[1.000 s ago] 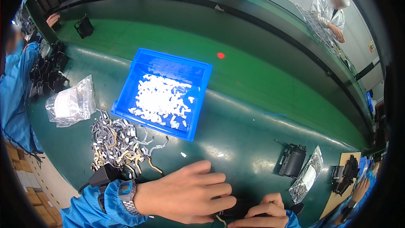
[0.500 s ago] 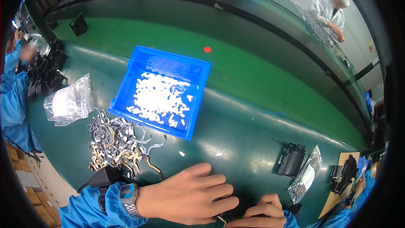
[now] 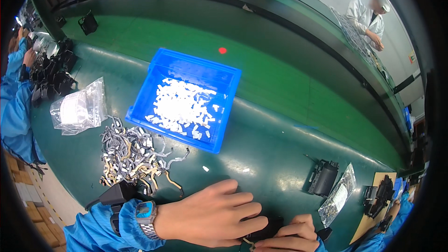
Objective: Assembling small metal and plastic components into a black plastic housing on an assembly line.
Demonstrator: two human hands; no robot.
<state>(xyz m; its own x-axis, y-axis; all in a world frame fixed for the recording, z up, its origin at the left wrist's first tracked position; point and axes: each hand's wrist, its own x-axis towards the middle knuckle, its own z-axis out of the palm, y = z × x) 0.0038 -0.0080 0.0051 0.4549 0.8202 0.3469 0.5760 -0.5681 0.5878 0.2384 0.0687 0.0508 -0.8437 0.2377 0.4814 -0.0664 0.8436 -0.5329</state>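
Note:
My left hand (image 3: pixel 212 214), wearing a steel-banded watch (image 3: pixel 146 218), reaches across the near edge of the table with its fingers bent over a black plastic part (image 3: pixel 271 228). Close by on the right, my right hand (image 3: pixel 295 235) has its fingers curled and pressed together at the same part. Between the two hands shows a short piece of yellowish cable (image 3: pixel 248 241), its end at my right fingertips. Most of the black part is hidden by the hands and the lower edge. A heap of short grey and yellow cables (image 3: pixel 133 156) with white connectors lies beyond my left wrist.
A blue bin (image 3: pixel 223 112) holds many small white pieces. Left of it is a clear plastic bag (image 3: pixel 79 109). To the right lie a black housing (image 3: pixel 323 177) and another bag (image 3: pixel 338 197). Co-workers' blue sleeves (image 3: pixel 16 112) show at the side; a person in white (image 3: pixel 361 16) stands far off.
The view has shifted slightly, so the bin and cables sit a little further right. Both hands stay at the black part, more of which now shows between them.

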